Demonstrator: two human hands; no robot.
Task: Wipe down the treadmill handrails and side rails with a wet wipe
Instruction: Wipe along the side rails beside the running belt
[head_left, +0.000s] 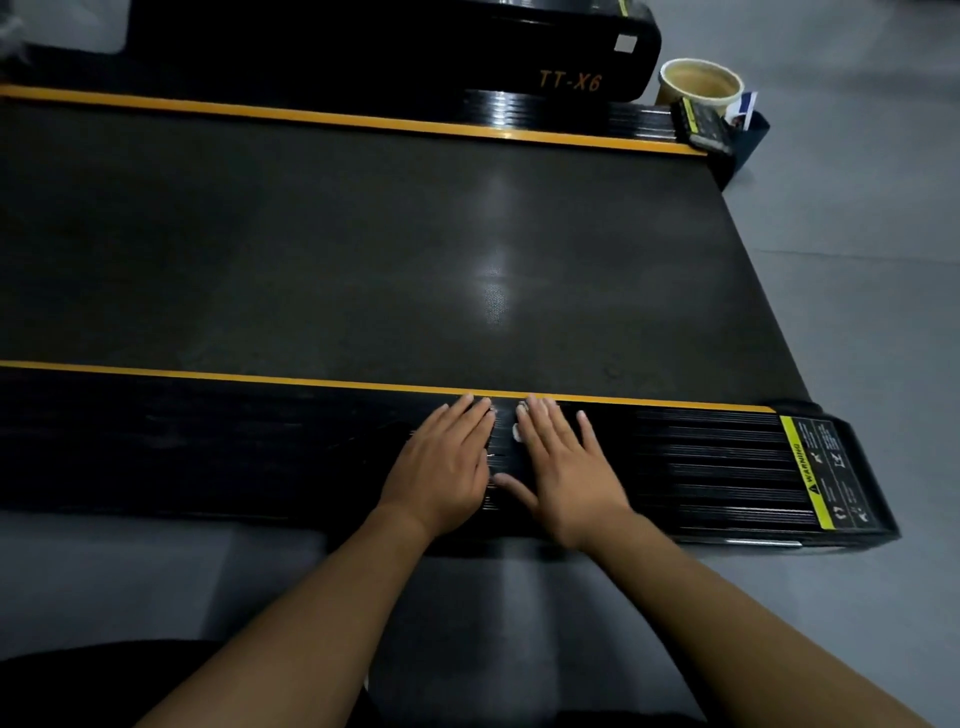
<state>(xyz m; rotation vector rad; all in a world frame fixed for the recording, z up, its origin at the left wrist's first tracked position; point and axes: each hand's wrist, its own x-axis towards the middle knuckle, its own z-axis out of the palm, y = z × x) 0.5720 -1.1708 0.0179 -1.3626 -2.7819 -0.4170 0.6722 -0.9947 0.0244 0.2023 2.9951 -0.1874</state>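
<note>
On the near side rail (701, 467) of the treadmill, a black ribbed strip running left to right across the lower half of the view, both hands lie flat, side by side and almost touching. The left hand (441, 467) and the right hand (569, 467) each have straight fingers reaching toward the yellow stripe (208, 375) that edges the rail. Neither grip is closed: the fingers are spread flat on the ribs and curl round nothing. The right thumb points inward toward the left hand.

The wet wipe (517, 431) shows only as small white scraps at the inner edge of the right hand, beside its forefinger. The rest is hidden under the hands, so its full extent cannot be told.

Beyond the fingertips lies the wide dark belt (363, 249), with a pale glare patch near its middle. On the rail, to the right of the hands, a yellow and black warning label (800, 467) sits near the rail's rounded end. Across the belt runs the far side rail (639, 122), also yellow-edged, with a black housing (415, 47) marked "TT-X6" behind it. A beige roll of tape (698, 83) stands on the grey floor (857, 260) past the far rail's end, just beside a dark blue box (750, 140) holding a card.
</note>
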